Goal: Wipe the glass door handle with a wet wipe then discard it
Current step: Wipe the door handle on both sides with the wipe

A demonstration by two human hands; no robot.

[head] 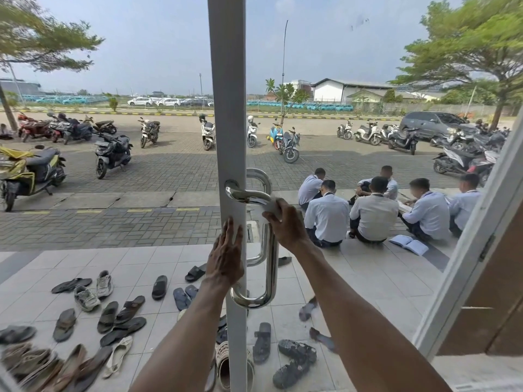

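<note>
A shiny steel D-shaped door handle [272, 267] is fixed to the white frame [227, 108] of a glass door, straight ahead. My right hand [285, 224] grips the handle's upper bend, its fingers curled over a pale wet wipe [271, 205] wrapped round the tube. My left hand [226, 256] lies flat with straight fingers on the white frame, just left of the handle. A second, matching handle shows through the glass behind it.
Beyond the glass, many sandals and shoes [113, 315] lie scattered on a tiled porch. Several people in white shirts [376, 210] sit on the step to the right. Parked motorbikes [113, 151] fill the paved yard. A wooden door leaf [492, 278] stands at the right.
</note>
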